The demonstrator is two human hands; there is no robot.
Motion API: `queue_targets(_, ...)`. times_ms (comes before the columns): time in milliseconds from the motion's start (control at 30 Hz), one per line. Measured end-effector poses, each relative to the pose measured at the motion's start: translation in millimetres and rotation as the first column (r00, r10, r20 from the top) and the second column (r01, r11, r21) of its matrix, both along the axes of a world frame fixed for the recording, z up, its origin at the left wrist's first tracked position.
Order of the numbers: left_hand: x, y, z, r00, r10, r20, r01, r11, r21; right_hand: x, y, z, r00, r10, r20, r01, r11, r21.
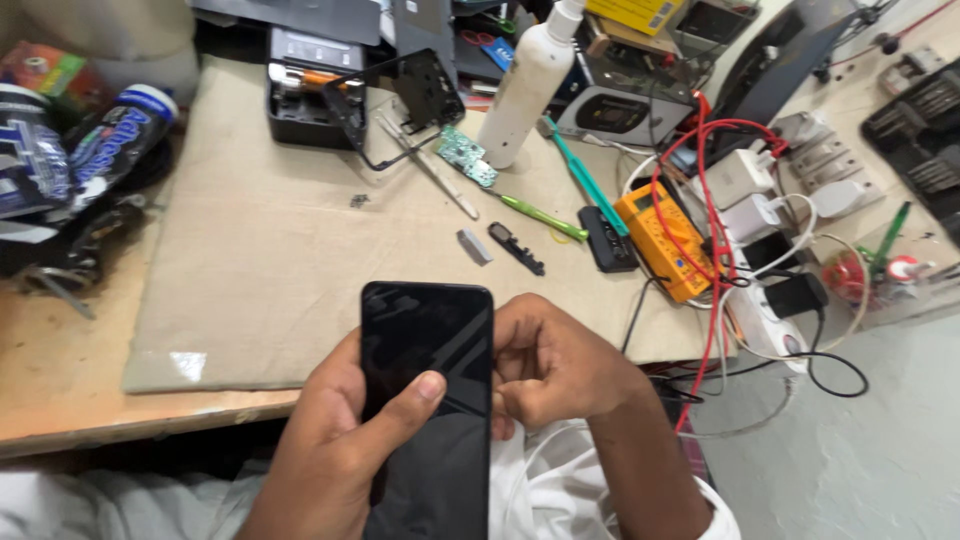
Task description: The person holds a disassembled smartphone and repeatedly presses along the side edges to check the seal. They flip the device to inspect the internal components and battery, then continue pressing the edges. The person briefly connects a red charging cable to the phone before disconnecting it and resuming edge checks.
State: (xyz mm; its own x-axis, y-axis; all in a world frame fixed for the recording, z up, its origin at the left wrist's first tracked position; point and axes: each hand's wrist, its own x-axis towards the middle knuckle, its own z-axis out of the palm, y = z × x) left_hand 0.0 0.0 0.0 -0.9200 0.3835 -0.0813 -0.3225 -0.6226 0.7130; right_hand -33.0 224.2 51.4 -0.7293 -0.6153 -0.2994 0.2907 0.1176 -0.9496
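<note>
A black smartphone (427, 350) with a dark screen is upright in front of me, low in the head view. My left hand (335, 445) grips it from the left, thumb lying across the glass. My right hand (555, 365) is curled in a loose fist against the phone's right edge, fingers pressing its side. White cloth (545, 490) lies under both wrists.
A beige mat (270, 250) covers the wooden bench. On it lie a white bottle (527, 85), a green circuit board (466, 155), a green screwdriver (540, 215), small black parts (516, 248), a yellow multimeter (664, 238) with red leads, and a black tool case (312, 90). Chargers and a power strip (770, 300) crowd the right.
</note>
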Motion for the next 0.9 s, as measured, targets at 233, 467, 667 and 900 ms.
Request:
queue_targets(233,9,-19,15,1.000,0.019,0.020,-0.018,0.999,-0.042,3,-14,-3,0.999,0.037,-0.009,-0.037,0.998,-0.043)
queue_targets(467,16,-40,22,0.997,0.031,0.067,-0.027,0.997,-0.071,8,-35,0,1.000,0.023,-0.017,-0.024,0.999,-0.031)
queue_targets(667,18,-28,21,0.997,0.013,0.081,-0.004,0.994,-0.106,15,-23,5,1.000,-0.003,0.017,0.003,1.000,0.015)
queue_targets(900,19,-15,20,0.999,-0.003,0.048,0.007,0.995,-0.096,22,-13,8,0.998,-0.022,0.051,0.024,0.999,-0.039)
